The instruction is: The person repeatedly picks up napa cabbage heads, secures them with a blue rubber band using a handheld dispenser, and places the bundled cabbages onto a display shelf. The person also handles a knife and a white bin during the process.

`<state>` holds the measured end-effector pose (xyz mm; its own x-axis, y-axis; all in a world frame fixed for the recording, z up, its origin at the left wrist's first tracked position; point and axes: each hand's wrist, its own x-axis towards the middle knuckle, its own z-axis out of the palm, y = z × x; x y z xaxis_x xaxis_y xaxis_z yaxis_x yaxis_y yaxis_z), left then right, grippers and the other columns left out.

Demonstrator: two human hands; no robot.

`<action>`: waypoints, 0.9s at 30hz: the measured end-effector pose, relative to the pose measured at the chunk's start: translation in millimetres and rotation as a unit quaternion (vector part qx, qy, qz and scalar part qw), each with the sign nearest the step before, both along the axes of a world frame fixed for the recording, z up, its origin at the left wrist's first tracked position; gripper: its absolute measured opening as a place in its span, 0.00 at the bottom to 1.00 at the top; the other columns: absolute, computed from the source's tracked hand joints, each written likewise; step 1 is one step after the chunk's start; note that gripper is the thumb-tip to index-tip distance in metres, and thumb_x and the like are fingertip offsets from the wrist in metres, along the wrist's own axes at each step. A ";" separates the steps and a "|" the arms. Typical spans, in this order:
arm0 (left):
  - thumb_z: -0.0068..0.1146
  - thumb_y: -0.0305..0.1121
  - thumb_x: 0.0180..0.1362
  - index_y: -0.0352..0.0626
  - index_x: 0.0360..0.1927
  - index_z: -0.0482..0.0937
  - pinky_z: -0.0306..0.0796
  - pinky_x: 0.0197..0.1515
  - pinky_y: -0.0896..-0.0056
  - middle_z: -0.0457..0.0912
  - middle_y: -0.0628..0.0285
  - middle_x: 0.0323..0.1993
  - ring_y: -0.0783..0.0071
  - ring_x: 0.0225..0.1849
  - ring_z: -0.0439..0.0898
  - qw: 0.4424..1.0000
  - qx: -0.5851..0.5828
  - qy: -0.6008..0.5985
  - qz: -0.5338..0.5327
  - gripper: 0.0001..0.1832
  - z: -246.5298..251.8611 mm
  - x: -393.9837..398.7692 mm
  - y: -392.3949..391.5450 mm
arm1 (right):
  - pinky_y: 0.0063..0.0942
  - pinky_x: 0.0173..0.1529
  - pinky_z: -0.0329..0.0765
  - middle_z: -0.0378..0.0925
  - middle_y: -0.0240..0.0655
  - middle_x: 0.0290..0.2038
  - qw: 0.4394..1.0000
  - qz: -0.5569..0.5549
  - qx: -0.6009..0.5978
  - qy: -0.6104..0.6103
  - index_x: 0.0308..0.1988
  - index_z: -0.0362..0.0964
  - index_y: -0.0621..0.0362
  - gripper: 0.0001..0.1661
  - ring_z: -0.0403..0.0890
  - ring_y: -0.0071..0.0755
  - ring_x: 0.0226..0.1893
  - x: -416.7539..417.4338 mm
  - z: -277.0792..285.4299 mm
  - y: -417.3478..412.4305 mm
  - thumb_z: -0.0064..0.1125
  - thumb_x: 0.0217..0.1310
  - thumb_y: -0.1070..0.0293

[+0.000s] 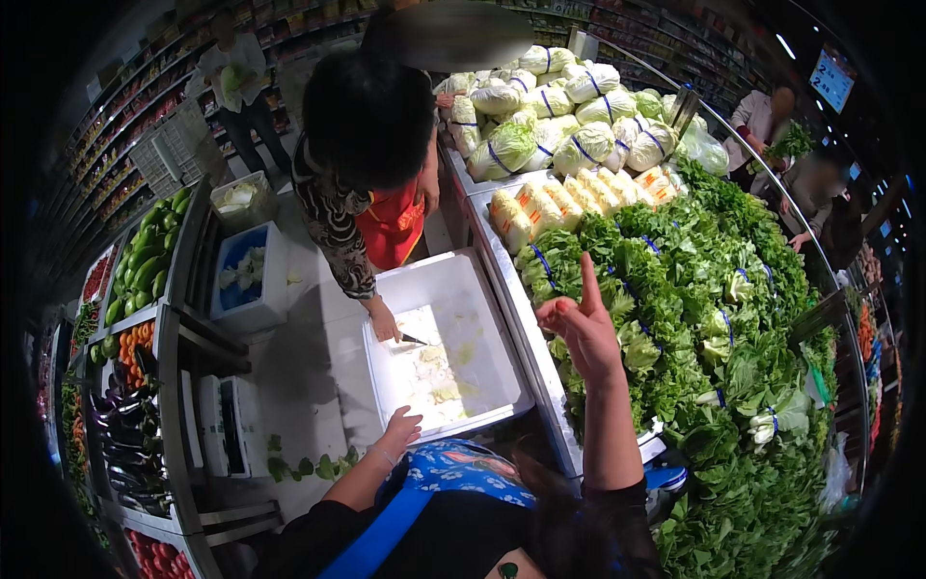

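Observation:
My right hand [587, 329] is raised over the bunched leafy greens [673, 326], index finger pointing out and the other fingers curled; nothing is in it. Down by the near edge of a white plastic tub [499, 362], my left hand [402, 430] has its fingers apart and holds nothing; whether it touches the rim I cannot tell. Cabbage scraps [436, 375] lie on the tub's floor. A co-worker in a red apron [391, 224] leans over the far side. That person's hand [383, 323] reaches into the tub with what looks like a knife [414, 339].
Napa cabbages [579, 148] with blue bands are piled at the back of the metal-edged stall, before wrapped cabbages [542, 206]. A vegetable rack [173, 347] with eggplants [130, 449] stands left. Fallen leaves [311, 467] and a foam box [278, 289] are on the floor.

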<state>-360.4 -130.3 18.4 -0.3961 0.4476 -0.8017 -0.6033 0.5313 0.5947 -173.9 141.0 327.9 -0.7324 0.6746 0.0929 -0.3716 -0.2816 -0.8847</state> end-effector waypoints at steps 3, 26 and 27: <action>0.54 0.31 0.58 0.48 0.67 0.53 0.72 0.49 0.62 0.72 0.58 0.53 0.64 0.49 0.74 1.000 0.005 0.008 0.000 0.35 6.2 0.8 8.1 | 0.30 0.45 0.74 0.78 0.44 0.32 0.998 0.046 0.043 0.015 0.70 0.25 0.49 0.50 0.78 0.31 0.34 -10.6 31.8 -1.8 0.52 0.63 0.73; 0.46 0.32 0.63 0.43 0.64 0.61 0.73 0.47 0.70 0.70 0.57 0.57 0.65 0.51 0.75 0.999 0.025 -0.007 -0.030 0.25 20.2 1.0 4.2 | 0.31 0.42 0.76 0.79 0.48 0.36 0.969 -0.024 -0.228 -0.088 0.69 0.37 0.54 0.40 0.81 0.36 0.33 93.7 -123.4 -50.5 0.48 0.65 0.70; 0.46 0.32 0.64 0.43 0.63 0.61 0.73 0.47 0.71 0.70 0.57 0.57 0.65 0.51 0.75 0.999 0.032 -0.010 -0.038 0.24 20.0 1.2 5.2 | 0.31 0.42 0.76 0.79 0.48 0.36 0.969 -0.023 -0.229 -0.088 0.69 0.38 0.54 0.39 0.81 0.37 0.33 95.0 -125.1 -50.4 0.48 0.65 0.70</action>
